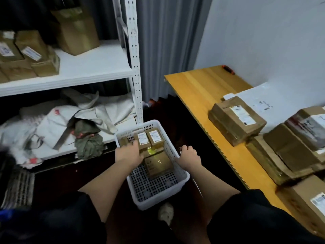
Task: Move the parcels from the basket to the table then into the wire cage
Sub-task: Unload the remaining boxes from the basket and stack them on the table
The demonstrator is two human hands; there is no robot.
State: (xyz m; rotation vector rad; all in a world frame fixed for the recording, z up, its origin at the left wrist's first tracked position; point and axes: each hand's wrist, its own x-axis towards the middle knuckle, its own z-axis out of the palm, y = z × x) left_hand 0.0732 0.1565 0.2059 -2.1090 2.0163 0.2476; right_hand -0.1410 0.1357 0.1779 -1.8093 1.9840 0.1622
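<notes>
Left hand [129,153] reaches among the parcels [149,140], grip hidden; right hand [189,156] curls over the basket [177,154] rim, steadying it.

Single head cam, wide-angle, pitched steeply down and forward over the white basket [175,166] on the floor, close above it. Shelf rack [135,67] sits left of the basket, wooden table [202,95] right. Edges bow from lens distortion.
</notes>
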